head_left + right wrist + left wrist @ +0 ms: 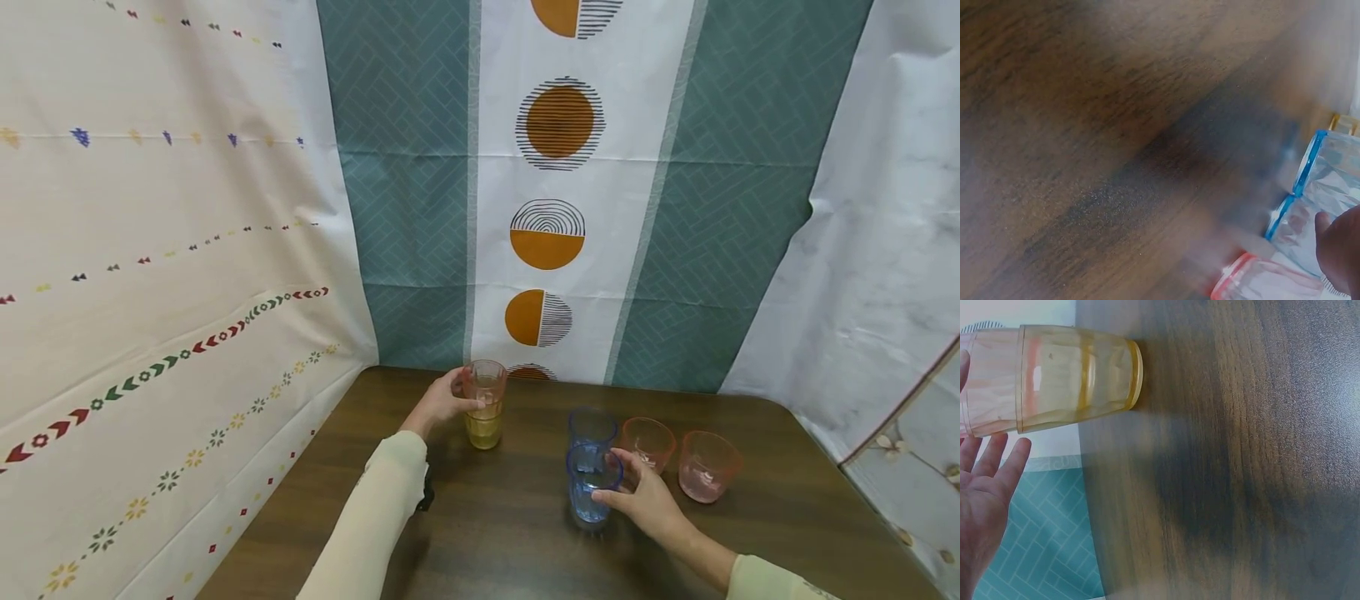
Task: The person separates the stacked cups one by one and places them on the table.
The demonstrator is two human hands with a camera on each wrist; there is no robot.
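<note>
At the back left of the table, a pink clear cup (486,377) sits inside a yellow cup (483,431), both upright. My left hand (444,403) holds the pink cup from its left side, thumb and fingers on opposite sides in the left wrist view, where the yellow cup's base (1135,375) shows. My right hand (647,498) grips the nearer blue cup (589,498) from the right. Just behind it stands a second blue cup (592,423), overlapped by the nearer one. In the right wrist view a thumb (1335,244) lies over the blue cups.
Two pink cups with reddish rims, one (649,440) beside the blue cups and another (708,468) farther right, stand on the dark wooden table (495,542). Patterned cloths (420,208) hang behind the table and along both sides.
</note>
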